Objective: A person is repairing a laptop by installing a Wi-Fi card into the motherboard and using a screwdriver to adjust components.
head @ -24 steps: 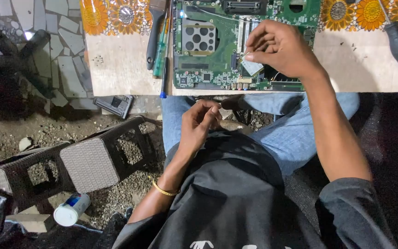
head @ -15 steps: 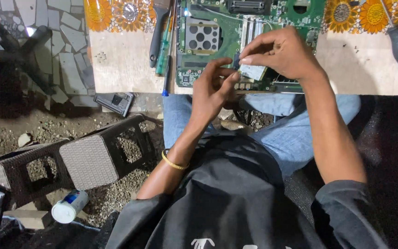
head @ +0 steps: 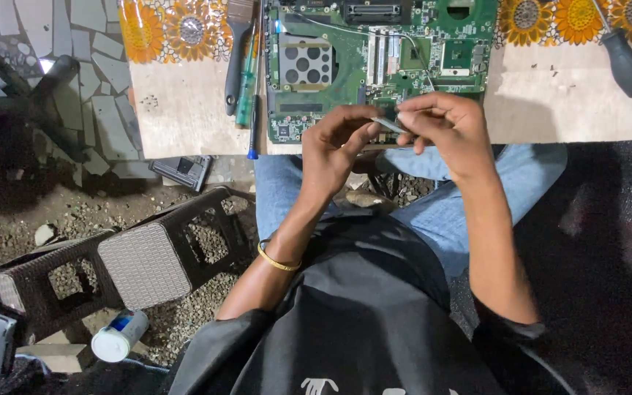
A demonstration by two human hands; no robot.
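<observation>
Head view: both hands have lifted clear of the green laptop circuit board (head: 382, 62), which lies on the pale table (head: 184, 102). The left hand (head: 338, 150) and right hand (head: 451, 128) now pinch a small flat silvery part (head: 388, 123) between fingertips, just above the board's near edge; the part appears removed from it.

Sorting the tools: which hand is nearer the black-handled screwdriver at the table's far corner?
Right. The right hand is nearer the screwdriver; the left hand sits farther, beyond it.

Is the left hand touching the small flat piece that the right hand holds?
Touching. The head view shows the left hand fingertips meeting the small flat piece, pinched by the right hand.
</observation>
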